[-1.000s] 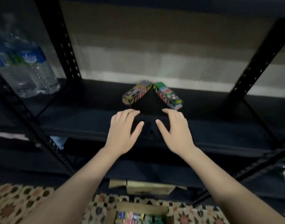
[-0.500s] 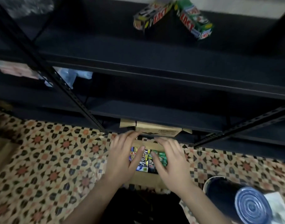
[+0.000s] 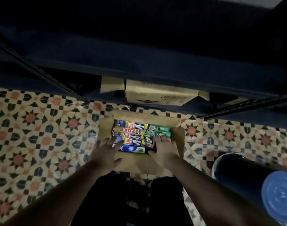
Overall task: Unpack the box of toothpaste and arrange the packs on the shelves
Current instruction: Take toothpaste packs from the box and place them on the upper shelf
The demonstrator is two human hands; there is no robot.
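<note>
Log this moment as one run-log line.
phase: reaching into box | left hand: open, over toothpaste packs | right hand: open, over green packs | cardboard box: open on floor, packs inside
</note>
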